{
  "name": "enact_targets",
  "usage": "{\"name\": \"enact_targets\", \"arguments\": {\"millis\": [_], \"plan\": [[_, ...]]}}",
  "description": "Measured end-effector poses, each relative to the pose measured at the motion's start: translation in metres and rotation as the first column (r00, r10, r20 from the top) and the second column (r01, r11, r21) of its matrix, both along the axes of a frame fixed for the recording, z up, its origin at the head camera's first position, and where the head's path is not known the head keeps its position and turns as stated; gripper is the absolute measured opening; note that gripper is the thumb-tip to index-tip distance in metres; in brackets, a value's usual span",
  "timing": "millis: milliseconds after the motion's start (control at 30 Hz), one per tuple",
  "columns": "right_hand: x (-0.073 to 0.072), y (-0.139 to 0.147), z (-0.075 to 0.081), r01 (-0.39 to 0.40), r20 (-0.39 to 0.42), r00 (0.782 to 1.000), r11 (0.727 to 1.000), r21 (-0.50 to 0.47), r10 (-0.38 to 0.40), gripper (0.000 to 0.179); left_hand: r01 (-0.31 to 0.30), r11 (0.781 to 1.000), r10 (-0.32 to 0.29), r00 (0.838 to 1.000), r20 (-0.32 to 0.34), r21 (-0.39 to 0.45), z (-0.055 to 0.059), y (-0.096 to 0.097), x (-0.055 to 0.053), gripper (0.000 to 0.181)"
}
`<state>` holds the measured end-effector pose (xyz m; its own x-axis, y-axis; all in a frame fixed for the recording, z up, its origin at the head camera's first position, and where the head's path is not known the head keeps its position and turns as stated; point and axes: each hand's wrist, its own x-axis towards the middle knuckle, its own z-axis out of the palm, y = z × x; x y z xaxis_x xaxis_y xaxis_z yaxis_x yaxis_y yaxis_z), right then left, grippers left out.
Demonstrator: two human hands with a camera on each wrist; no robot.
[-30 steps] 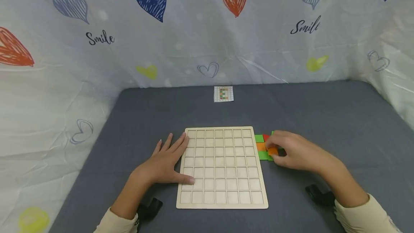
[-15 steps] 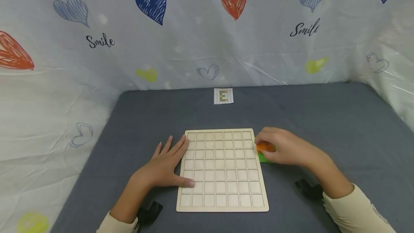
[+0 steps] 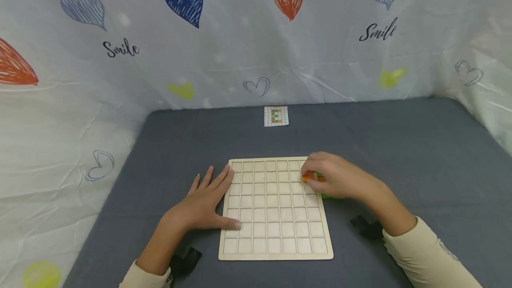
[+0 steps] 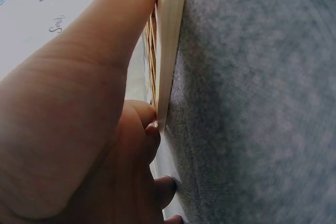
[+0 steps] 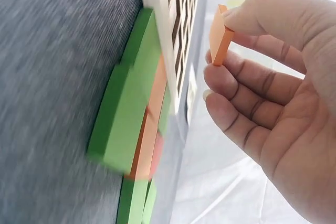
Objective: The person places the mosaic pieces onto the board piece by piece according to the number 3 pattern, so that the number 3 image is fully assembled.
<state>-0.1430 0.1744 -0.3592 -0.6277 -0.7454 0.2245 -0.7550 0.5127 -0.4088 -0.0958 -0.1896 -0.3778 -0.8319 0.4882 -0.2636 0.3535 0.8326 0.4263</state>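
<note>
Right hand [image 3: 336,174] pinches orange tile [image 5: 219,38] over the board's [image 3: 276,210] one o'clock.
Left hand [image 3: 204,203] rests spread at nine; the fingertip pinch could slip, dropping it crooked.

There is room over the middle of the board [image 3: 272,201]. The left grip [image 3: 203,203] blocks its left side, the right grip [image 3: 339,174] its far right corner. Beyond, the desk [image 3: 360,134] has room.
</note>
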Motion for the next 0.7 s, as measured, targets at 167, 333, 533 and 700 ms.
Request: {"name": "enact_targets", "arguments": {"millis": [167,333,533,700], "plan": [[-0.004,-0.014,-0.001,-0.025,-0.022,0.999,1.0,-0.007,0.024,0.014,0.003,1.0,-0.003,1.0,0.001,0.011,0.002,-0.001,0.002,0.125],[-0.007,-0.026,-0.005,-0.036,-0.043,0.998,0.999,-0.004,0.035,0.014,0.01,1.0,-0.01,1.0,-0.003,0.018,0.003,-0.001,0.002,0.125],[-0.012,-0.038,-0.007,-0.037,-0.023,0.999,0.999,0.015,0.037,0.01,0.006,1.0,-0.005,1.0,-0.008,0.016,0.003,-0.001,0.002,0.125],[-0.015,-0.044,-0.009,-0.043,-0.023,0.999,0.999,0.033,0.043,0.011,0.003,1.0,-0.003,1.0,-0.009,0.003,0.0,-0.001,0.001,0.125]]}}
